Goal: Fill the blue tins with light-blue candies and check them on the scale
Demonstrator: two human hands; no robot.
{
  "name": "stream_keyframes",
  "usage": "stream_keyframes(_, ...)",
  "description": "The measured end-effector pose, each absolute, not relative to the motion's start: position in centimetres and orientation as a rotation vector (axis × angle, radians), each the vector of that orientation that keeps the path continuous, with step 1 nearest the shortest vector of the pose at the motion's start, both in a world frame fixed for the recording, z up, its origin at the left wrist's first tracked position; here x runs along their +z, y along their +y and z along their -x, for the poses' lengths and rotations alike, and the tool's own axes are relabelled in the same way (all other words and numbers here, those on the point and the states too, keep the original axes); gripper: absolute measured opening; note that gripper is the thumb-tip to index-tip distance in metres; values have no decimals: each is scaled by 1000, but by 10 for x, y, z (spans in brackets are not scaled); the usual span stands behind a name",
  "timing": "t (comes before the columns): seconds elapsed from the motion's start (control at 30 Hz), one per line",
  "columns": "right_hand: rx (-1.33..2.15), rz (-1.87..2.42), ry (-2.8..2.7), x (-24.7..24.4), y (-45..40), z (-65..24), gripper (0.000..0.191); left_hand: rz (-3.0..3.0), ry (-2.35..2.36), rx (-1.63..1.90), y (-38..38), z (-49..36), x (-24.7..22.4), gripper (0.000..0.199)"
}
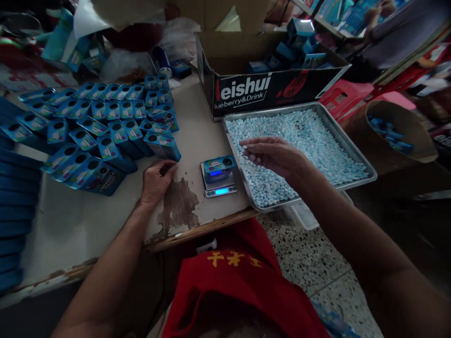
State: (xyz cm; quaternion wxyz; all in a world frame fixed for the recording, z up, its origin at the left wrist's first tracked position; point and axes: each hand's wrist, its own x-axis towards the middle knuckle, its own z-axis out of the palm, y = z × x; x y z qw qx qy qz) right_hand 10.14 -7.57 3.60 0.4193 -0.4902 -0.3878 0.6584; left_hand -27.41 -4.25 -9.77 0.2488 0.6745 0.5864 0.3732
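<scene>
Over the near left part of a metal tray (359, 182) of small pale blue and white candies (310, 141), my right hand (271, 155) is closed in a pinch, with a few candies showing at its fingertips. My left hand (157, 180) rests on the table, fingers loosely curled with nothing visible in them, close beside the nearest blue box (160, 146) of a group. Between my hands sits a small digital scale (221, 191), its display lit but too blurred to read. On the scale lies a blue box (217, 170) with a round dark hole in its top.
Several blue boxes with holes (105, 145) stand in rows at the left. More boxes are stacked (17, 211) at the left edge. A black-printed carton (243, 94) stands behind the tray. A red plastic stool (347, 96), a brown carton (366, 150) and a person's sleeve (398, 35) are at the right.
</scene>
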Motion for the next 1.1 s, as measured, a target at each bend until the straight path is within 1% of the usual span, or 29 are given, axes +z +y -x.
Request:
stream_keyframes(0.13,1634,1233,-1157,49,-74,-95,10,-1854,1588,1016,-42,273,-99,19)
stream_keyframes(0.27,1618,1264,-1334,51,-67,-86,9,-1869,1589,995,-43,272,-98,15)
stream_keyframes(0.4,1587,1290,-1422,43,-63,-79,15,-1846,1590,999,-43,271,-99,17)
stream_keyframes(0.47,1549,1308,-1378,39,-65,-80,16,-1832,1594,1002,-43,271,-100,16)
stream_keyframes(0.6,1493,1338,-1176,32,-65,-92,10,-1820,1617,991,-43,269,-99,14)
stream_keyframes(0.67,1443,1331,-1068,26,-60,-101,13,-1823,1620,982,-43,269,-99,14)
stream_keyframes(0.77,1354,1317,-941,9,-46,-107,23,-1838,1611,984,-43,269,-98,13)
stream_keyframes(0.87,1315,1305,-834,-11,-32,-102,26,-1856,1621,984,-43,269,-97,10)
stream_keyframes(0.97,1320,1259,-777,-25,-24,-94,21,-1857,1640,959,-44,269,-94,11)
stream_keyframes(1.07,1367,1226,-797,-30,-23,-91,11,-1863,1677,913,-46,268,-91,14)
stream_keyframes(1.1,1391,1226,-818,-30,-24,-92,10,-1866,1692,903,-47,268,-90,14)
